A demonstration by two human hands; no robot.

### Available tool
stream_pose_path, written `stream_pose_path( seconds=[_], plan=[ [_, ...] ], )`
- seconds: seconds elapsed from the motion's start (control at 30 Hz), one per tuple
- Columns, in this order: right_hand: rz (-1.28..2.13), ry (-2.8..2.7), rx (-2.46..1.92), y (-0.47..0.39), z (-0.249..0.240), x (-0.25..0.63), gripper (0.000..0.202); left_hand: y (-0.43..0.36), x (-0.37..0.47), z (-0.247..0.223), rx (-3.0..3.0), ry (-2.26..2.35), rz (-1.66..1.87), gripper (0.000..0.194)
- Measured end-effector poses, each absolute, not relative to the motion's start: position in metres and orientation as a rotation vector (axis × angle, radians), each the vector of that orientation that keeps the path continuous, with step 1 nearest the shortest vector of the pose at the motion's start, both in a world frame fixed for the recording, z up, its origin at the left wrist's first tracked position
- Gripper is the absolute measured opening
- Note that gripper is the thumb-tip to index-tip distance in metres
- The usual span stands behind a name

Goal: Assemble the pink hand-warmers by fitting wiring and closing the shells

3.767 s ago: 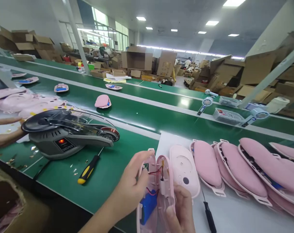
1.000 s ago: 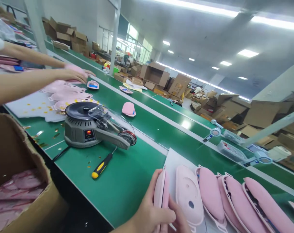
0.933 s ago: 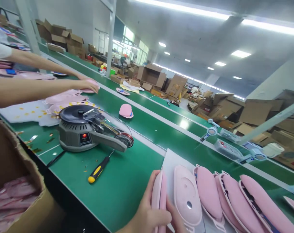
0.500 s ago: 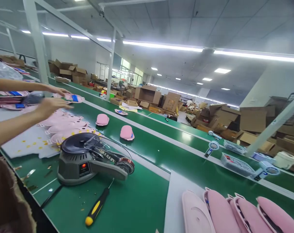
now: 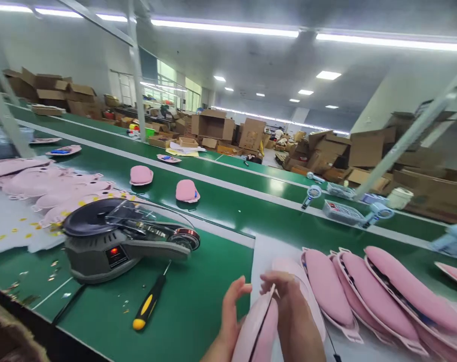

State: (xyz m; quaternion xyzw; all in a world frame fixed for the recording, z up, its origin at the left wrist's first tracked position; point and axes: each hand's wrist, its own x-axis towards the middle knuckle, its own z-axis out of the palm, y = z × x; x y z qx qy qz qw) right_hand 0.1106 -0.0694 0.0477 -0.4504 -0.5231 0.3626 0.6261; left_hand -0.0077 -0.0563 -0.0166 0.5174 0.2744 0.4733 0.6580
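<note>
Low in the picture, my left hand (image 5: 232,314) and my right hand (image 5: 292,311) are on either side of a pink shell case (image 5: 260,327). The case stands on edge with a dark seam between its halves. My left hand rests against its left side, thumb and fingers apart. My right hand is curled round the case's top and right side. To the right, several pink cases (image 5: 328,286) lean in a row on a white sheet (image 5: 264,249).
A grey tape dispenser (image 5: 100,251) and a yellow-black screwdriver (image 5: 150,304) lie to the left. Pink shells (image 5: 73,193) are piled beyond. Two pink cases (image 5: 141,175) sit on the green belt (image 5: 228,211). Blue handheld fans (image 5: 377,213) stand at the right.
The view has shifted right and down. Both hands have come into view at the bottom with a pink case between them. The arms reaching over the shells at the left are gone from there.
</note>
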Motion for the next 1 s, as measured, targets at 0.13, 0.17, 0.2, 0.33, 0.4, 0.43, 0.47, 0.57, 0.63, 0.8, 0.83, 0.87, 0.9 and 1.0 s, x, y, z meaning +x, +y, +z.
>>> stream_pose_path(
  seconds=[0.13,0.17,0.2,0.33,0.4,0.43,0.47,0.57,0.63,0.8,0.83,0.87,0.9,1.0],
  plan=[
    [1.02,-1.112,-1.027,-0.071,0.057,0.108,0.049,-0.056,0.002,-0.006,0.951,0.661,1.032,0.059],
    [1.027,-1.123,-0.993,-0.074,0.057,0.105,0.051,-0.06,0.003,0.0,0.893,0.649,1.047,0.062],
    [1.018,-1.154,-0.936,-0.079,0.057,0.101,0.052,-0.065,0.005,0.006,0.842,0.628,1.069,0.066],
    [0.967,-1.266,-0.762,-0.096,0.052,0.087,0.053,-0.094,0.006,0.032,0.718,0.548,1.104,0.073],
    [0.961,-1.239,-0.836,-0.098,0.052,0.085,0.051,-0.102,0.007,0.042,0.663,0.606,1.095,0.065],
    [0.982,-1.222,-0.877,-0.097,0.053,0.085,0.051,-0.102,0.009,0.045,0.633,0.651,1.092,0.062],
    [1.012,-1.209,-0.905,-0.093,0.054,0.085,0.051,-0.101,0.01,0.048,0.616,0.692,1.093,0.06],
    [1.076,-1.183,-0.932,-0.073,0.059,0.09,0.055,-0.087,0.013,0.05,0.604,0.695,1.088,0.062],
    [1.036,-1.149,-0.977,-0.059,0.06,0.096,0.057,-0.077,0.013,0.048,0.612,0.65,1.019,0.067],
    [0.71,-1.097,-1.057,-0.057,0.062,0.119,0.046,-0.076,0.011,0.04,0.591,0.845,0.497,0.079],
    [0.639,-1.173,-1.04,-0.062,0.063,0.123,0.046,-0.079,0.012,0.039,0.602,0.832,0.508,0.076],
    [0.569,-1.284,-1.003,-0.069,0.064,0.125,0.048,-0.082,0.012,0.039,0.625,0.792,0.563,0.071],
    [0.501,-1.406,-0.959,-0.075,0.065,0.126,0.051,-0.085,0.014,0.04,0.658,0.736,0.633,0.065],
    [0.329,-1.592,-0.912,-0.088,0.063,0.123,0.055,-0.09,0.019,0.039,0.725,0.625,0.703,0.064]
  ],
)
